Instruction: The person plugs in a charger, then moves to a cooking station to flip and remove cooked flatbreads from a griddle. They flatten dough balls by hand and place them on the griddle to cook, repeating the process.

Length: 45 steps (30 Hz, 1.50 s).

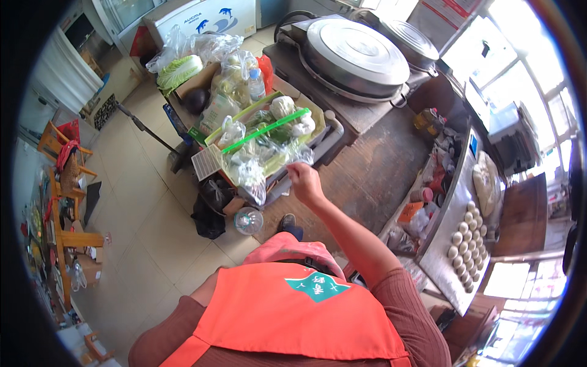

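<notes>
My right hand (pixel 306 184) is held out in front of me with its fingers curled in. Nothing shows between them. It is above the near right edge of a crate (pixel 280 180), close to a clear plastic bag (pixel 300 153). In the crate lie bagged green vegetables (pixel 263 121), white bundles in plastic (pixel 282 108) and a bag with dark contents (pixel 250 176). A bright green strip (pixel 266 130) lies across the top. My left hand is out of view, hidden beyond my body and the orange apron (pixel 293 316).
Large round lidded pans (pixel 357 52) stand beyond the crate. A napa cabbage (pixel 179 73) and a water bottle (pixel 257 85) sit behind it. At right, several dough balls (pixel 467 247) rest on a metal table (pixel 440 261). A clear jug (pixel 248 221) and black bag (pixel 208 213) are on the floor.
</notes>
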{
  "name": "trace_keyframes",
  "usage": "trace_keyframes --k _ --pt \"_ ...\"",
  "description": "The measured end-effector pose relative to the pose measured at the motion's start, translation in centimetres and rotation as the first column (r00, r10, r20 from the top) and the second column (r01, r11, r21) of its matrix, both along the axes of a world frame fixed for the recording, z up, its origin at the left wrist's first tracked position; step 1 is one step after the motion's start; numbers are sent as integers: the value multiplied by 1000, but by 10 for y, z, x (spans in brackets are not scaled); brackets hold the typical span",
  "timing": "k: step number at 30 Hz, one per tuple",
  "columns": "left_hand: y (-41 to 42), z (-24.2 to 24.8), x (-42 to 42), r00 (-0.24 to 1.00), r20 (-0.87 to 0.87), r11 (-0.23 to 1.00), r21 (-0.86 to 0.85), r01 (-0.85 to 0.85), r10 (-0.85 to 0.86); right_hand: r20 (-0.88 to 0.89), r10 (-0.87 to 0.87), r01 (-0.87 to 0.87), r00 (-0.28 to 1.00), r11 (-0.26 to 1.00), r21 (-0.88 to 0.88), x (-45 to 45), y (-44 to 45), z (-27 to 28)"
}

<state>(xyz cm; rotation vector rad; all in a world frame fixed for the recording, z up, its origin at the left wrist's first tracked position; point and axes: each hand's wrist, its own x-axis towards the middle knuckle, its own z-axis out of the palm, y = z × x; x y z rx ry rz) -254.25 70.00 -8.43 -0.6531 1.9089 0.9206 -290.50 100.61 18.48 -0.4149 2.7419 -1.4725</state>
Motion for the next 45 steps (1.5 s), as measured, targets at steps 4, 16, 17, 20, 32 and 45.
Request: trace_keyframes --k 4,16,17,20,32,45 --pt "56 7 -135 978 -134 958 263 -118 157 76 -39 27 996 987 157 -116 -17 -6" --pt "131 37 -223 985 -59 977 149 -151 161 91 284 -296 955 939 173 -162 84 -31" --pt "141 34 -239 991 -45 984 132 -121 128 141 370 -388 918 910 145 -165 114 -20" --pt "179 35 -304 999 -22 996 83 -30 32 242 328 -366 913 922 131 -183 211 -5" --pt "450 69 -647 819 -127 828 -48 558 -559 270 -139 56 953 955 293 -342 599 -5" --pt "909 179 -1080 395 -858 681 74 728 -329 189 -423 383 886 898 216 -529 852 -23"
